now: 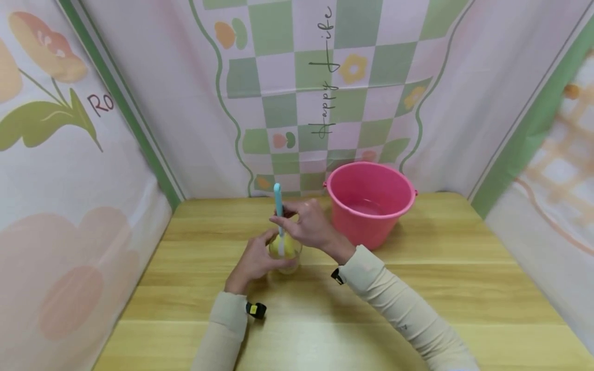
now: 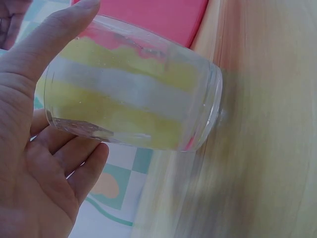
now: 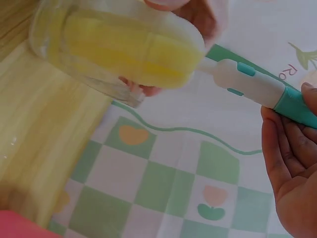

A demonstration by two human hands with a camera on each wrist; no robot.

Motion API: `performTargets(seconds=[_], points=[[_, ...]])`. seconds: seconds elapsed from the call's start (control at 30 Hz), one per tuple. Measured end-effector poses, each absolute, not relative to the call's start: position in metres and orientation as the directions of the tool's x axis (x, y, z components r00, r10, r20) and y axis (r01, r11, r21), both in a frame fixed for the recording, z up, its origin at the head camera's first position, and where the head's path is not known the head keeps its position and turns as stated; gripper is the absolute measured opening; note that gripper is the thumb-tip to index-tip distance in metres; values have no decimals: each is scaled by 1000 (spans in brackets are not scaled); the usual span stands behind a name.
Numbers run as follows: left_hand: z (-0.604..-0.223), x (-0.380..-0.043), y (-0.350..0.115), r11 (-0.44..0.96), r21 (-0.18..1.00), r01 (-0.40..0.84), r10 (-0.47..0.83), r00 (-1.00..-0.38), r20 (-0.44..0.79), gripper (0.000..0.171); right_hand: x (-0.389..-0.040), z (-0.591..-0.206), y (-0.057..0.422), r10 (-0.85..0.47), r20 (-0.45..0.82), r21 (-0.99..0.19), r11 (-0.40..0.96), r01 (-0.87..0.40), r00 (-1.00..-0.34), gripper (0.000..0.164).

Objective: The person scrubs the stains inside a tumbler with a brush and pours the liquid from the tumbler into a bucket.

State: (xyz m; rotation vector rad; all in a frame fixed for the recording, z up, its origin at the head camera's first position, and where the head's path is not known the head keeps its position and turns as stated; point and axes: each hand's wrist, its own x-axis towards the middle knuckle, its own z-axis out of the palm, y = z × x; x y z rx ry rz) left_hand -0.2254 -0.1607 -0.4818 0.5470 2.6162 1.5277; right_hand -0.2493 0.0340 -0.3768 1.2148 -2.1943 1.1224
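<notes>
A clear drinking glass (image 2: pixel 210 104) is held by my left hand (image 1: pixel 254 260), thumb on one side and fingers on the other. Inside the glass sits the yellow sponge head (image 3: pixel 129 47) of a cup brush, with a pale stripe across it. The brush's white and teal handle (image 1: pixel 278 198) rises out of the mouth of the glass. My right hand (image 1: pixel 312 224) pinches that handle on its teal part between thumb and fingers. In the head view, the right hand partly covers the glass and the sponge.
A pink bucket (image 1: pixel 371 226) stands on the wooden table (image 1: pixel 417 299), just right of my right hand. Patterned cloth (image 1: pixel 278 113) hangs behind the table's back edge, and more cloth (image 1: pixel 69 232) closes off the left side. A similar cloth borders the right.
</notes>
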Motion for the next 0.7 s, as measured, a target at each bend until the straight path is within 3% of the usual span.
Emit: performTargets(seconds=[0.37, 0.7], points=[[-484, -228, -161, 439, 862, 254, 315, -942, 117, 72, -245, -343, 41, -471, 735, -388, 298, -872, -488, 10], [-482, -225, -160, 440, 862, 252, 324, -940, 109, 82, -252, -376, 36, -502, 685, -420, 321, -849, -528, 11]])
